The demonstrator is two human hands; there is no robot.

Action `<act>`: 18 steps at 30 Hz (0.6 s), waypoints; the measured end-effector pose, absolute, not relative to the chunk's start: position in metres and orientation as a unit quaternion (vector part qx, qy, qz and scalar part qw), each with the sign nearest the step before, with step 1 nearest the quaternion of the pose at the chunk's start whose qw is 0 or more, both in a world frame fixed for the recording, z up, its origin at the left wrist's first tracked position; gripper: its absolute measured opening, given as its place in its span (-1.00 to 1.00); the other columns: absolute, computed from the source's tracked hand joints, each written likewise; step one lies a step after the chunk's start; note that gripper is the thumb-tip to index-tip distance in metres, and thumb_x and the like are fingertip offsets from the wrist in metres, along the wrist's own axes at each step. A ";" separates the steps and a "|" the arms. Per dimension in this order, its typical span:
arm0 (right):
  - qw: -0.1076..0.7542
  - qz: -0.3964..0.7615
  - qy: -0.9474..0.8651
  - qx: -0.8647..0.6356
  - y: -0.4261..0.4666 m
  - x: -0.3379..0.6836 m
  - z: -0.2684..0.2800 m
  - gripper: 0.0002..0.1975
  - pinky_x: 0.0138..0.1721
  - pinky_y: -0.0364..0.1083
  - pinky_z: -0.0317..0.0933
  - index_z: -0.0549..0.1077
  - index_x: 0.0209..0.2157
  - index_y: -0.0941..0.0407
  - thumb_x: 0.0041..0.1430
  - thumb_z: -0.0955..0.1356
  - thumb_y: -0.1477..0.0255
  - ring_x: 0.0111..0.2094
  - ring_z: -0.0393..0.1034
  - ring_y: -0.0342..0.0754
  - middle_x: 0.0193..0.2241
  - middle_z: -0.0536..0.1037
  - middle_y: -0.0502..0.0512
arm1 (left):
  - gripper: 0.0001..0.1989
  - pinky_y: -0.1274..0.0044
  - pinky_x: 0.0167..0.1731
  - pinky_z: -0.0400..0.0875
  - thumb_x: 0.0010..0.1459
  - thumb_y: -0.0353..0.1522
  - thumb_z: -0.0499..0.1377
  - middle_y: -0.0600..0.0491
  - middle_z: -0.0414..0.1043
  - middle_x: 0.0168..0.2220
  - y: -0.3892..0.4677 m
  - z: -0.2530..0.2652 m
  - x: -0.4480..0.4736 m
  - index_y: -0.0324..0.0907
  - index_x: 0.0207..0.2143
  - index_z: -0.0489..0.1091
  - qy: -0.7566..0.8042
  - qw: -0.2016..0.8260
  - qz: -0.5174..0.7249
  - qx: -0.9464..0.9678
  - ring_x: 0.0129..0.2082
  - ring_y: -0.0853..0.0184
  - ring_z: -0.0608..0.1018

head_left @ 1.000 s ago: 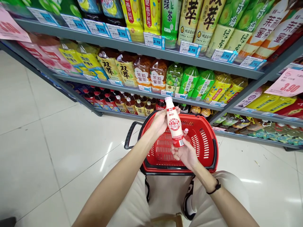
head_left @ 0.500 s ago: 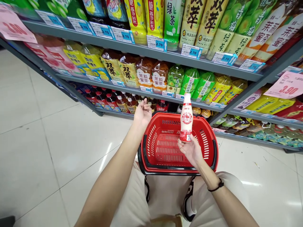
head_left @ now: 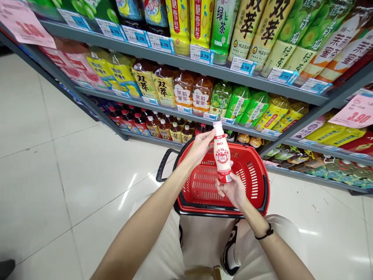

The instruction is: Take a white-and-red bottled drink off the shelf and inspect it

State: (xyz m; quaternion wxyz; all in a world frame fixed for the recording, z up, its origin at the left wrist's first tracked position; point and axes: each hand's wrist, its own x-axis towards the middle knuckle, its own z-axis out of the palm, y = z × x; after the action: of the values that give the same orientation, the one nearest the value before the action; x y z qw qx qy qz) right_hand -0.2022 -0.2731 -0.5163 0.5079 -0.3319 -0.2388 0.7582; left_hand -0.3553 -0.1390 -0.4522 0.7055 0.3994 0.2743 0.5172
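A cream-coloured drink bottle [head_left: 222, 155] with red and white print and a pale cap stands slightly tilted above the basket. My right hand [head_left: 233, 190] is closed around its base from below. At the neck, just under the cap, the fingers of my left hand [head_left: 201, 147] are pressed against the bottle; some fingertips are hidden behind it. Beneath both hands sits a red plastic shopping basket [head_left: 201, 186] with slotted walls, resting between my knees and the shelf. Its black handle [head_left: 163, 165] sticks out at the left.
Ahead stands a grey shelf [head_left: 186, 58] with rows of bottled and boxed drinks. Blue-and-white price tags line its edges, and pink price cards [head_left: 356, 111] hang at the sides. Pale tiled floor [head_left: 87, 186] spreads around. My legs flank the basket's near side.
My left hand has moved right, from beside the basket's far-left rim to the bottle's neck. The bottle has shifted slightly left and down, tilting. The basket handle now sticks out left.
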 end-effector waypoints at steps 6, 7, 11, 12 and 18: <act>0.498 0.776 -0.233 -0.308 -0.274 -0.207 -0.512 -0.58 -0.58 -0.13 0.14 0.52 -0.34 0.14 0.20 0.42 0.03 -0.49 0.27 -0.05 -0.50 0.43 0.08 | -0.43 0.41 -0.15 0.57 -0.04 0.04 0.52 -0.17 0.69 -0.21 -0.135 -0.459 -0.356 -0.29 -0.26 0.66 0.310 0.693 0.531 0.376 -0.16 0.12 0.71; 0.497 0.775 -0.236 -0.309 -0.274 -0.207 -0.511 -0.58 -0.58 -0.13 0.13 0.52 -0.33 0.14 0.20 0.41 0.03 -0.49 0.27 -0.04 -0.50 0.44 0.08 | -0.43 0.43 -0.18 0.57 -0.05 0.04 0.53 -0.17 0.69 -0.22 -0.135 -0.460 -0.356 -0.30 -0.26 0.66 0.313 0.694 0.534 0.368 -0.20 0.15 0.71; 0.498 0.770 -0.241 -0.318 -0.274 -0.206 -0.512 -0.58 -0.58 -0.12 0.13 0.52 -0.32 0.15 0.23 0.40 0.03 -0.52 0.26 -0.06 -0.49 0.46 0.10 | -0.40 0.50 -0.28 0.55 -0.11 0.02 0.56 -0.15 0.67 -0.27 -0.135 -0.462 -0.355 -0.32 -0.28 0.62 0.323 0.695 0.544 0.341 -0.31 0.23 0.71; 0.497 0.769 -0.241 -0.320 -0.274 -0.206 -0.513 -0.57 -0.58 -0.12 0.13 0.53 -0.32 0.16 0.23 0.40 0.03 -0.52 0.26 -0.06 -0.48 0.46 0.10 | -0.40 0.52 -0.30 0.55 -0.13 0.02 0.57 -0.13 0.67 -0.28 -0.136 -0.462 -0.354 -0.32 -0.29 0.61 0.326 0.695 0.546 0.334 -0.32 0.25 0.70; 0.500 0.767 -0.239 -0.324 -0.274 -0.204 -0.515 -0.59 -0.59 -0.14 0.14 0.53 -0.30 0.16 0.21 0.41 0.05 -0.50 0.31 -0.05 -0.47 0.50 0.12 | -0.45 0.56 -0.34 0.54 -0.16 -0.04 0.60 -0.05 0.64 -0.35 -0.136 -0.462 -0.349 -0.27 -0.37 0.53 0.321 0.698 0.561 0.308 -0.31 0.27 0.70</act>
State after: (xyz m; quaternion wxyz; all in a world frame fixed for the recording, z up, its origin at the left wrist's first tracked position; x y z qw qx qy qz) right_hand -0.2036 -0.2740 -0.5146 0.5004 -0.3237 -0.2386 0.7667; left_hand -0.3492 -0.1364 -0.4623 0.6982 0.3084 0.3208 0.5607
